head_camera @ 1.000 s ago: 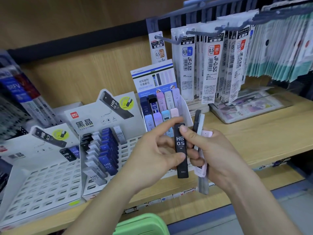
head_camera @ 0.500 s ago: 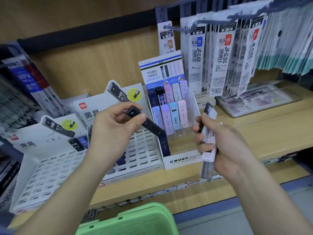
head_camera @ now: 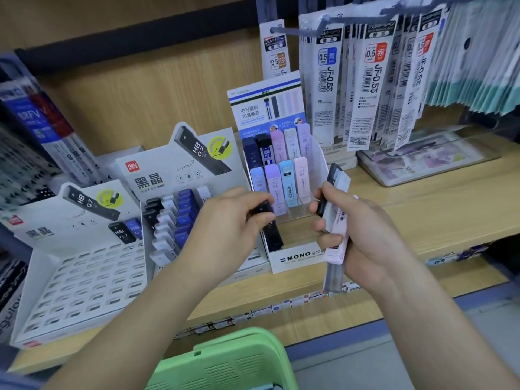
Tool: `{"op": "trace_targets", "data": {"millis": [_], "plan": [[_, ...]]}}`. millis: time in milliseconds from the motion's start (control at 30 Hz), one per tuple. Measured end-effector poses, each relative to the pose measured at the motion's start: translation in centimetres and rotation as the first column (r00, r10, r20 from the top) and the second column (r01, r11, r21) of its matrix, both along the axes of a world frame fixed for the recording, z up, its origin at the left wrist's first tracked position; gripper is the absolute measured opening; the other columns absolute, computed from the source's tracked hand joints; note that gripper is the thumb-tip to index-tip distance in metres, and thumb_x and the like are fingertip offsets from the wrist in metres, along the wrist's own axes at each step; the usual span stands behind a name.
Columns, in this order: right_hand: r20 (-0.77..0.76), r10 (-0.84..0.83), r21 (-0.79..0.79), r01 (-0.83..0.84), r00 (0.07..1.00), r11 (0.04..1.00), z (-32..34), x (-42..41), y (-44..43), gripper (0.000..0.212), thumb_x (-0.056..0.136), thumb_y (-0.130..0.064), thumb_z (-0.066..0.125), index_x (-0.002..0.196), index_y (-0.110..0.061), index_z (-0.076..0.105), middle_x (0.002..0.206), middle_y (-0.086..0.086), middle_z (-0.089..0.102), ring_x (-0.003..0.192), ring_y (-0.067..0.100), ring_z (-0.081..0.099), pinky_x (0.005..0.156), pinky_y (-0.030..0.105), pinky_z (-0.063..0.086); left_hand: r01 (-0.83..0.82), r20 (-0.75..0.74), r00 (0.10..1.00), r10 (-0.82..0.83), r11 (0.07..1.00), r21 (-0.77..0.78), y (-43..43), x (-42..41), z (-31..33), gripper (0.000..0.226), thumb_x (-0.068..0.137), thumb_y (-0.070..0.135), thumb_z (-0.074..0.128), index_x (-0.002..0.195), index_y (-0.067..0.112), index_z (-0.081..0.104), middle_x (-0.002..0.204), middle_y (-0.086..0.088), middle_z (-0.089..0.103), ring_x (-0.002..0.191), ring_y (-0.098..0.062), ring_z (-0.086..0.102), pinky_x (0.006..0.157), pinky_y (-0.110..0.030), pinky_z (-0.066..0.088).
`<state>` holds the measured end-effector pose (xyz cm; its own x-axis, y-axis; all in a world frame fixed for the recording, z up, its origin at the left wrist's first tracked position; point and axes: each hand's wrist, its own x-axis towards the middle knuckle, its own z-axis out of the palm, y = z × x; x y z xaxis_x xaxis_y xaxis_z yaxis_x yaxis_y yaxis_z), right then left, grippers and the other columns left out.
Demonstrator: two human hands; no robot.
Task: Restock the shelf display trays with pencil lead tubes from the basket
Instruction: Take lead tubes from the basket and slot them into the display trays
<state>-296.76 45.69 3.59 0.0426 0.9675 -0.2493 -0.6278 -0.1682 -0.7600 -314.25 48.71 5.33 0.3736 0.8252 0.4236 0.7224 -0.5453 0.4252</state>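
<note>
My left hand [head_camera: 229, 220] pinches a black lead tube [head_camera: 270, 232] by its top end; the tube's lower end reaches into the front left of the white MONO display tray [head_camera: 298, 257]. That tray holds pastel and dark tubes [head_camera: 281, 167] in two rows at its back. My right hand [head_camera: 357, 229] grips a bundle of tubes [head_camera: 336, 220], black, white, pink and grey, upright just right of the tray. The green basket [head_camera: 225, 361] sits below at the bottom edge.
Two white slotted trays stand left on the wooden shelf [head_camera: 422, 209]: the middle tray [head_camera: 180, 215] holds several black, white and blue tubes, the left tray [head_camera: 81, 282] only two. Refill packs [head_camera: 374, 80] hang on hooks at upper right. A clear box [head_camera: 427, 159] lies beneath them.
My left hand took the black tube from my right hand, swung it left over the middle tray, then brought it right and down into the MONO tray. The right hand kept its bundle.
</note>
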Motion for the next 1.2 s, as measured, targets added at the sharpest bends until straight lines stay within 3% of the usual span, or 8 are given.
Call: {"op": "trace_targets", "data": {"millis": [167,267,433,633,833,967,1033,1200], "plan": [[0.008,0.019,-0.001,-0.019,1.0,1.0,-0.2,0.2,0.1,0.013,0.096,-0.021,0.058,0.091,-0.009,0.059,0.069,0.004,0.058,0.05,0.011,0.046,0.034,0.016,0.029,-0.048,-0.021,0.999,0.049,0.999,0.02,0.3,0.5,0.7,0.026,0.089,0.018,0.066,0.114,0.022,0.069,0.094,0.006,0.067,0.084,-0.013,0.059,0.082,-0.026,0.048],[0.079,0.061,0.003,-0.061,0.995,0.998,-0.3,0.2,0.1,0.01,0.094,-0.016,0.06,0.094,-0.006,0.062,0.072,0.007,0.06,0.049,0.011,0.047,0.035,0.016,0.028,-0.104,0.19,0.975,0.116,0.992,-0.072,0.3,0.1,1.3,0.02,0.087,0.018,0.068,0.102,0.032,0.07,0.078,0.016,0.065,0.071,-0.011,0.063,0.072,-0.022,0.05],[0.129,0.166,0.02,-0.17,0.978,0.985,-0.3,-0.6,0.0,0.017,0.091,-0.014,0.062,0.105,-0.004,0.063,0.068,0.006,0.058,0.045,0.011,0.044,0.033,0.016,0.027,-0.014,0.487,0.87,0.078,0.991,-0.134,0.5,-2.3,2.8,0.027,0.093,0.007,0.058,0.094,0.032,0.067,0.08,0.001,0.064,0.068,-0.015,0.062,0.06,-0.011,0.048],[0.211,0.279,0.013,-0.288,0.937,0.958,-0.1,-4.0,-0.3,0.016,0.093,-0.025,0.063,0.094,-0.009,0.064,0.061,0.003,0.053,0.042,0.01,0.042,0.033,0.016,0.025,-0.171,0.413,0.89,0.193,0.981,-0.09,-0.1,-7.4,3.5,0.032,0.089,0.002,0.062,0.089,0.033,0.067,0.076,0.004,0.064,0.066,-0.02,0.064,0.059,-0.009,0.048],[0.32,0.253,0.021,-0.274,0.913,0.962,-0.6,-6.9,-0.3,0.012,0.094,-0.022,0.063,0.095,-0.01,0.062,0.069,0.004,0.063,0.048,0.012,0.052,0.036,0.018,0.03,-0.264,0.333,0.906,0.263,0.964,-0.042,-1.6,-10.1,2.9,0.025,0.08,0.011,0.074,0.092,0.032,0.07,0.081,0.003,0.071,0.074,-0.022,0.067,0.077,-0.032,0.057],[0.406,0.186,0.028,-0.216,0.894,0.976,-1.1,-8.2,-0.1,0.007,0.096,-0.021,0.061,0.096,-0.014,0.062,0.071,0.001,0.068,0.049,0.01,0.055,0.038,0.019,0.032,-0.269,0.379,0.885,0.269,0.962,-0.054,-0.2,-9.0,3.4,0.029,0.076,0.011,0.078,0.08,0.038,0.068,0.071,0.021,0.07,0.066,-0.001,0.063,0.074,-0.014,0.052],[0.406,0.164,0.027,-0.191,0.899,0.981,-1.1,-8.4,0.1,0.008,0.097,-0.022,0.06,0.094,-0.014,0.061,0.069,0.001,0.067,0.048,0.01,0.054,0.039,0.02,0.031,-0.263,0.387,0.884,0.262,0.963,-0.051,1.3,-8.2,3.8,0.023,0.077,0.013,0.078,0.078,0.035,0.07,0.07,0.025,0.069,0.067,0.004,0.063,0.075,-0.015,0.052],[0.342,0.098,0.026,-0.113,0.935,0.993,-1.0,-7.8,0.3,0.011,0.096,-0.021,0.061,0.096,-0.01,0.062,0.063,0.002,0.061,0.046,0.012,0.05,0.037,0.019,0.03,-0.207,-0.018,0.978,0.207,0.978,0.007,5.1,-6.4,3.0,0.017,0.091,0.017,0.063,0.104,0.017,0.074,0.092,0.0,0.074,0.091,-0.016,0.066,0.087,-0.028,0.049]]}}
